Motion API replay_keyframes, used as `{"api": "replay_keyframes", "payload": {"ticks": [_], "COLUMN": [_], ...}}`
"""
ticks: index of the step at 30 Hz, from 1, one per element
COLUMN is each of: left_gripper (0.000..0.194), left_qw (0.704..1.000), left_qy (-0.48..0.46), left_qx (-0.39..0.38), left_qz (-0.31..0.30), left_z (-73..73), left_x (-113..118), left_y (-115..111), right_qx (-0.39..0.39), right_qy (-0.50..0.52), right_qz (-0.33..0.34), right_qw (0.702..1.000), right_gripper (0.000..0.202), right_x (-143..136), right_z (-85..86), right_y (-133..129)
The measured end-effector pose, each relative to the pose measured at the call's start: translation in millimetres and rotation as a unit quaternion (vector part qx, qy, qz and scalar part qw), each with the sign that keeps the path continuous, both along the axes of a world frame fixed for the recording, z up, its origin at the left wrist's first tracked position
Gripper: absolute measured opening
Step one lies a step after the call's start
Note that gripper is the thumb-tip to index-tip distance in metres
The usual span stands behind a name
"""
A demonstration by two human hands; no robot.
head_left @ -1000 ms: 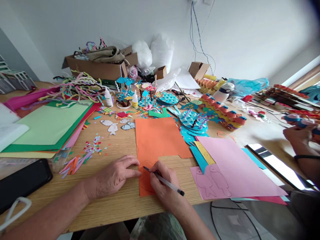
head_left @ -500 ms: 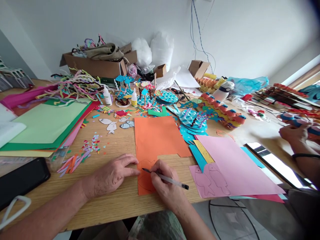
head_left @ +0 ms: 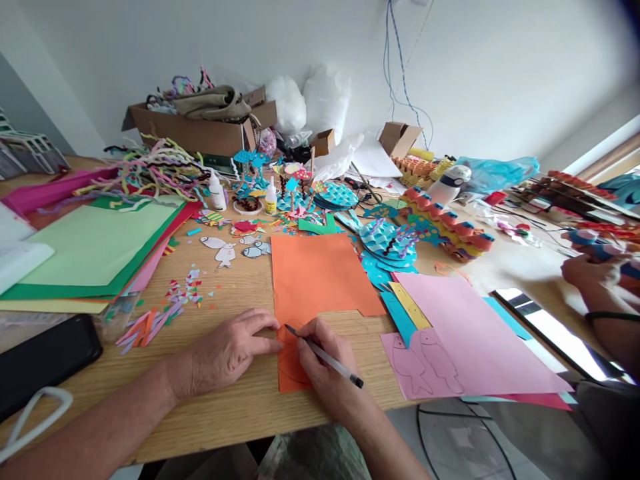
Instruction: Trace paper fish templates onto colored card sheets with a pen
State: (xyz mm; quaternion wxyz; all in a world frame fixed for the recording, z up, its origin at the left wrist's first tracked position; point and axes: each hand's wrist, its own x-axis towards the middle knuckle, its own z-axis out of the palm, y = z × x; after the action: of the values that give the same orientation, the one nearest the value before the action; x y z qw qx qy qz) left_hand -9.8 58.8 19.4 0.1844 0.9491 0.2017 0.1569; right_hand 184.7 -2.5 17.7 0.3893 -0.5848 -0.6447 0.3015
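Observation:
An orange sheet of paper (head_left: 325, 273) lies in front of me, with a piece cut out of its lower right side. Faint pencil-like outlines show on its narrow lower strip, partly covered by my fingers. My right hand (head_left: 333, 363) grips a pen (head_left: 330, 358) with a clear barrel and black end, its tip on the strip's upper part. Fingers apart, my left hand (head_left: 235, 350) rests on the table with its fingertips on the strip's left edge. To the right lies a pink sheet (head_left: 470, 340) bearing two drawn fish outlines (head_left: 413, 363).
Stacked coloured papers (head_left: 100, 247) and a black phone (head_left: 50, 363) are at the left. Paper scraps (head_left: 185, 293) and fish cut-outs (head_left: 220, 250) lie mid-table. Glue bottles (head_left: 217, 192) stand farther back. Another person's hand (head_left: 590, 270) holds a painted craft piece at the right.
The pen tip has shifted slightly up the orange strip, and the pen's black end has swung left and down. My left hand stays at the strip's edge.

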Motion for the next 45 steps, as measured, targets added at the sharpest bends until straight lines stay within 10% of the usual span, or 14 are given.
{"api": "replay_keyframes", "payload": {"ticks": [45], "left_gripper": [0.048], "left_qw": [1.0], "left_qy": [-0.011], "left_qx": [-0.007], "left_qz": [-0.007], "left_z": [-4.9], "left_x": [-2.2], "left_y": [2.1], "right_qx": [0.018], "right_qy": [-0.002], "right_qz": [0.007], "right_qw": [1.0], "right_gripper": [0.008], "right_x": [2.2], "right_z": [6.0], "right_y": [-3.3]}}
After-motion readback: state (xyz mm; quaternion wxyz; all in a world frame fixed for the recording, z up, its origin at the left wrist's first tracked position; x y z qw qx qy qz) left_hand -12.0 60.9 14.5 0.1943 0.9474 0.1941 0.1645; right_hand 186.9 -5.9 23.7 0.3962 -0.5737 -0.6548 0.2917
